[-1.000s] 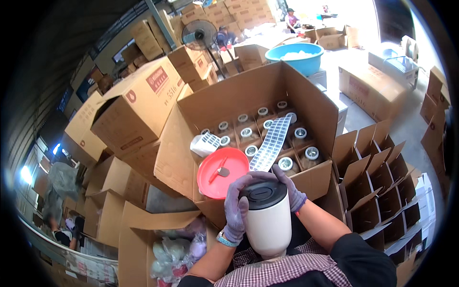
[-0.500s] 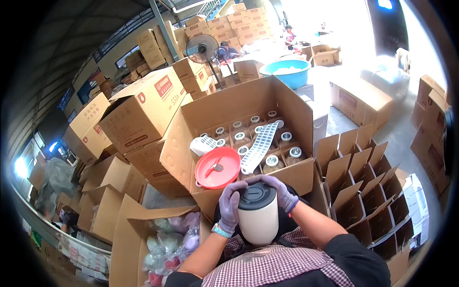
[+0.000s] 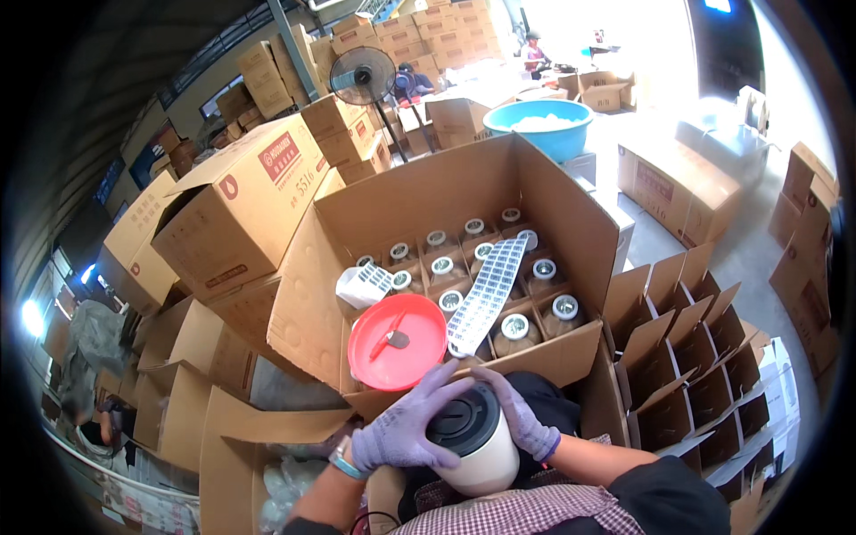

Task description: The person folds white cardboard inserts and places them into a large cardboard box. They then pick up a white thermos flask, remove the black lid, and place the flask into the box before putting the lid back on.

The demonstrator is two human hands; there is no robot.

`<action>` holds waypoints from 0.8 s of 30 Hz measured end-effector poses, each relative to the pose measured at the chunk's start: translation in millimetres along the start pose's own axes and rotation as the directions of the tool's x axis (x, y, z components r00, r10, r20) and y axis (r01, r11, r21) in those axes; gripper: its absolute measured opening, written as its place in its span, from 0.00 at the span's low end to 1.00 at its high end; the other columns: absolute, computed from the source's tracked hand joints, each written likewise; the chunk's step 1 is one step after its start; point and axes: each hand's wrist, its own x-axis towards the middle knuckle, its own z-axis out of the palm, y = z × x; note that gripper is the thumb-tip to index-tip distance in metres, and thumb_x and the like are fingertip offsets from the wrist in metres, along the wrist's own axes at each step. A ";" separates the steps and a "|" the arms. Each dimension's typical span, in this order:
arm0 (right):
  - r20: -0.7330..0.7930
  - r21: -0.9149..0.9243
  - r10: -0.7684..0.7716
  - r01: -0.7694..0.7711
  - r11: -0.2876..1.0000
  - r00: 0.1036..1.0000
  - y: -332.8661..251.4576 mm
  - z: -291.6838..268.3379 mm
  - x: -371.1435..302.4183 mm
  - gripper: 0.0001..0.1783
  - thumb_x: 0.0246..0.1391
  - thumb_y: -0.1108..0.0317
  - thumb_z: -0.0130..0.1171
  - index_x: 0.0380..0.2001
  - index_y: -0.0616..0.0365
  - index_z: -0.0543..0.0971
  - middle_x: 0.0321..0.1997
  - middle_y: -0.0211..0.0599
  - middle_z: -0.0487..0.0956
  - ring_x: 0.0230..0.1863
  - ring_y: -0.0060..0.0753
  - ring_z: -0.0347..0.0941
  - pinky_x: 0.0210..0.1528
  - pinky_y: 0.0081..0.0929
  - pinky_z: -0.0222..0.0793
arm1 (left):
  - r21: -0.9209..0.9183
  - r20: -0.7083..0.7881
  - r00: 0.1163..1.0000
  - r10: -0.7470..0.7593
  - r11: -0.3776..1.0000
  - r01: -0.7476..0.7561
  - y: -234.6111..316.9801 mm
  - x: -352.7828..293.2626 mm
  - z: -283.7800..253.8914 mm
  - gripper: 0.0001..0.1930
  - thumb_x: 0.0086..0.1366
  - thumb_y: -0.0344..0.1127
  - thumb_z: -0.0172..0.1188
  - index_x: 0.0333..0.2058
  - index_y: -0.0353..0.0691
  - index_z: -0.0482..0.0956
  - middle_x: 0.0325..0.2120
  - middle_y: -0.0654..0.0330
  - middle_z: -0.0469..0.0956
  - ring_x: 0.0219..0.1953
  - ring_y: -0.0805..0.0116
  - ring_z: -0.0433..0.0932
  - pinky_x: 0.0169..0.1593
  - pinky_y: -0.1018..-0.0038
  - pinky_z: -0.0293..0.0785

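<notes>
A cream cylindrical canister (image 3: 486, 470) with a dark grey lid (image 3: 465, 419) stands tilted against my lap. My left hand (image 3: 406, 426), in a lilac glove, curves around the lid's left side with thumb and fingers apart. My right hand (image 3: 528, 423), gloved alike, wraps the canister's right side near the lid. Just beyond, an open carton (image 3: 419, 183) holds several bottles (image 3: 515, 332) with round white tops, set in cardboard cells. Across them lie a long sheet of labels (image 3: 489, 290) and a folded label sheet (image 3: 364, 285). A red plastic basin (image 3: 374, 364) carries a small red-handled tool (image 3: 390, 337).
Upright cardboard dividers (image 3: 682, 357) stand at the right. At lower left, an open box (image 3: 234, 455) holds plastic-wrapped items (image 3: 290, 490). Large cartons (image 3: 241, 214) rise at left; a blue tub (image 3: 539, 129) and a standing fan (image 3: 363, 76) are farther back. Other people sit in the distance.
My left hand has turned from the lid's far-left edge to spread over its left side. The canister has tilted and come lower, toward me. The head view has shifted slightly.
</notes>
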 end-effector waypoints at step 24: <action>0.420 0.255 0.454 -0.583 0.772 0.786 -72.8 3.5 -17.9 0.37 0.62 0.53 0.60 0.66 0.67 0.66 0.58 0.52 0.78 0.53 0.37 0.81 0.60 0.33 0.76 | -0.068 -0.812 0.544 0.214 0.889 -0.452 46.4 -179.1 31.3 0.45 0.67 0.58 0.58 0.74 0.45 0.49 0.65 0.46 0.62 0.62 0.54 0.68 0.61 0.59 0.69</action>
